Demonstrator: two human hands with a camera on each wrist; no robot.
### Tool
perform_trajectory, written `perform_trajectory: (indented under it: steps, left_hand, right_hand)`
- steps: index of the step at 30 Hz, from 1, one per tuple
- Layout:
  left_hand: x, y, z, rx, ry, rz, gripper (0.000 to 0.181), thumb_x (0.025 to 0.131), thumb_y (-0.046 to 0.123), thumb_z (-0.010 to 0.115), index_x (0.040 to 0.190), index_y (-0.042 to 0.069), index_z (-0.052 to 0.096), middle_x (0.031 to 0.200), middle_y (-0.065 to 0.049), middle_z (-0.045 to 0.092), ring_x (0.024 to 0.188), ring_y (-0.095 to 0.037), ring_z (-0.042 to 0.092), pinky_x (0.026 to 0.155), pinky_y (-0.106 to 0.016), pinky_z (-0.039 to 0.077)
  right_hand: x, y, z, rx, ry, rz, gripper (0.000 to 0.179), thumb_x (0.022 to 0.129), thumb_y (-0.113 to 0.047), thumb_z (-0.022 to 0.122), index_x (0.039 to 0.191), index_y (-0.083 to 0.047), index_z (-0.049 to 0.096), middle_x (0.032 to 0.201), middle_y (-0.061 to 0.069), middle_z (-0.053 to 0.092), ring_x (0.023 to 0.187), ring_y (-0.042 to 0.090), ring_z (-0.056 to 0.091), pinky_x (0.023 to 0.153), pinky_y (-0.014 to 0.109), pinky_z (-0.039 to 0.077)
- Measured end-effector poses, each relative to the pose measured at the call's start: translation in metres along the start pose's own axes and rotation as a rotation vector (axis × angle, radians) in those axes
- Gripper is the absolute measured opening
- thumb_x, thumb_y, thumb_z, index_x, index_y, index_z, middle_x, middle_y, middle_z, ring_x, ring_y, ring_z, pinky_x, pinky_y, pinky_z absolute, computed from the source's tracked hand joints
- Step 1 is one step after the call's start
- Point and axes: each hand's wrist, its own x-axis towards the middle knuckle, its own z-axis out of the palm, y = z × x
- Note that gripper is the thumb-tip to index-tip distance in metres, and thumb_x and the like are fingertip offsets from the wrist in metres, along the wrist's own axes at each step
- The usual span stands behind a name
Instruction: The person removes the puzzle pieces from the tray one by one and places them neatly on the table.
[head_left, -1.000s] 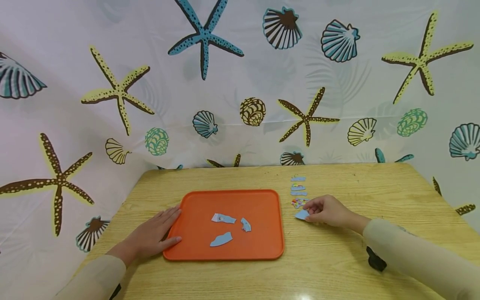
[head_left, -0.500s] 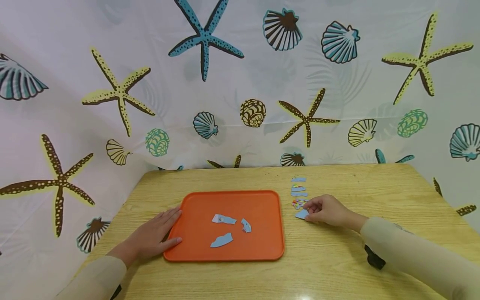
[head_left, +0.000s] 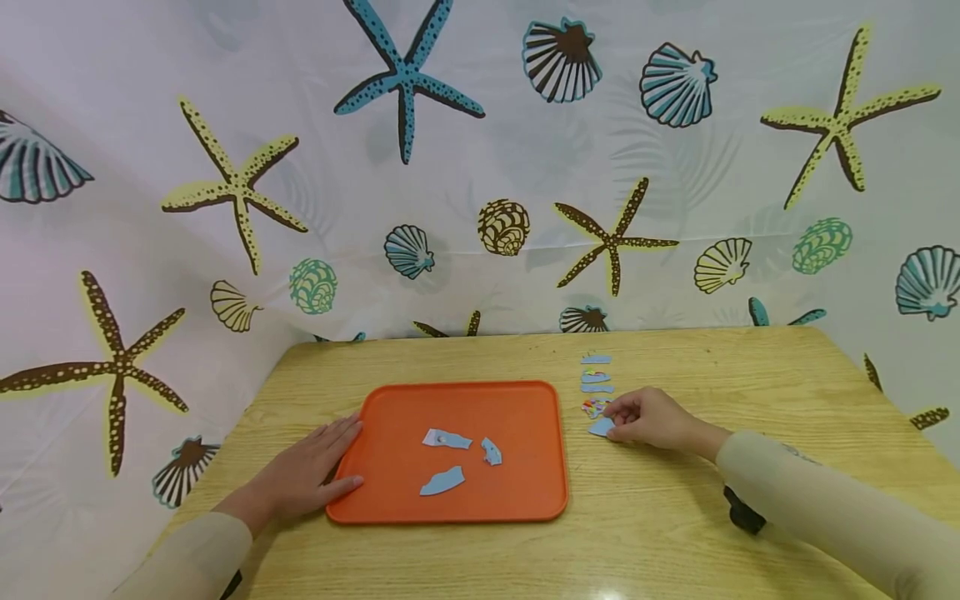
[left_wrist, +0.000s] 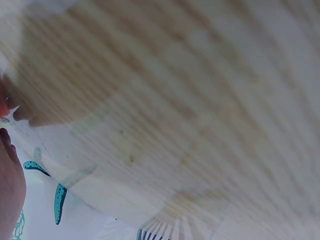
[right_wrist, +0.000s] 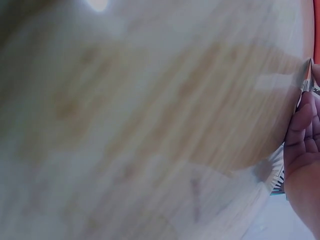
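Orange and shallow, a tray (head_left: 517, 500) lies on the desk (head_left: 420, 558) between the two hands. The left hand (head_left: 303, 469) rests at its left rim, fingers straight and thumb spread away from them. Three loose scraps (head_left: 442, 481) lie scattered on the tray. Just past its right rim, the right hand (head_left: 652, 421) pinches a pale blue piece (head_left: 600, 427), thumb and fingers clamped on it; whether it lies flat on the desk, I cannot tell. Close behind sits a bright-coloured scrap (head_left: 592, 407), partly hidden by the fingertips, and strips (head_left: 597, 388) continue that row toward the shell-and-starfish cloth (head_left: 465, 192). The blue piece's visible corner points left, toward the tray; its long axis seems to run roughly sideways, though the fingers cover its right end.
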Motion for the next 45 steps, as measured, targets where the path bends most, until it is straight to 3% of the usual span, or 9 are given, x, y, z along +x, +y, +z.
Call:
perform_trajectory:
  steps: [16,31,34,39,41,45]
  left_hand:
    - [0.0003,-0.0028,0.0015,-0.001,-0.016,-0.012,0.087,0.095,0.063,0.043,0.154,0.002,0.023,0.159,-0.012,0.022,0.144,-0.029,0.022,0.114,-0.050,0.021]
    - [0.0007,-0.0007,0.0006,-0.015,-0.021,-0.004,0.086,0.095,0.063,0.042,0.153,0.001,0.024,0.158,-0.013,0.023,0.143,-0.032,0.023,0.113,-0.052,0.022]
    - [0.0006,-0.0043,0.0042,-0.009,-0.005,-0.009,0.087,0.094,0.065,0.042,0.153,0.003,0.025,0.158,-0.012,0.024,0.143,-0.030,0.024,0.116,-0.043,0.016]
    - [0.0001,-0.0058,0.0046,-0.010,0.002,-0.004,0.087,0.094,0.064,0.043,0.153,0.003,0.026,0.158,-0.012,0.024,0.143,-0.031,0.024,0.117,-0.041,0.015]
    - [0.0002,-0.0048,0.0028,-0.011,-0.002,0.008,0.086,0.095,0.062,0.044,0.153,0.001,0.025,0.158,-0.014,0.024,0.143,-0.032,0.025,0.114,-0.050,0.021]
    - [0.0001,-0.0060,0.0034,-0.012,0.002,0.010,0.086,0.095,0.062,0.044,0.153,0.002,0.025,0.158,-0.013,0.024,0.143,-0.032,0.025,0.114,-0.050,0.022]
  right_hand:
    - [0.0005,-0.0007,-0.0008,-0.003,-0.019,-0.032,0.025,0.082,-0.009,0.078,0.103,0.003,0.071,0.078,0.001,0.060,0.070,0.014,0.051,0.059,0.021,0.044]
    - [-0.0008,-0.0004,-0.0012,0.030,-0.027,-0.001,0.026,0.083,-0.008,0.077,0.106,0.004,0.070,0.080,0.003,0.060,0.073,0.016,0.052,0.060,0.022,0.045]
    - [-0.0019,-0.0021,-0.0012,0.044,-0.035,0.012,0.027,0.084,-0.008,0.076,0.107,0.004,0.070,0.081,0.003,0.060,0.073,0.017,0.052,0.061,0.023,0.045]
    - [-0.0027,-0.0035,-0.0018,0.043,-0.049,0.009,0.027,0.084,-0.006,0.075,0.108,0.004,0.069,0.082,0.004,0.060,0.074,0.017,0.051,0.061,0.022,0.045]
    - [-0.0023,-0.0030,-0.0018,0.037,-0.054,0.008,0.027,0.085,-0.006,0.074,0.109,0.005,0.069,0.082,0.004,0.060,0.074,0.017,0.051,0.061,0.022,0.044]
    - [-0.0011,-0.0005,-0.0005,0.029,-0.058,0.007,0.026,0.085,-0.003,0.073,0.109,0.007,0.068,0.083,0.004,0.060,0.074,0.017,0.050,0.061,0.022,0.043]
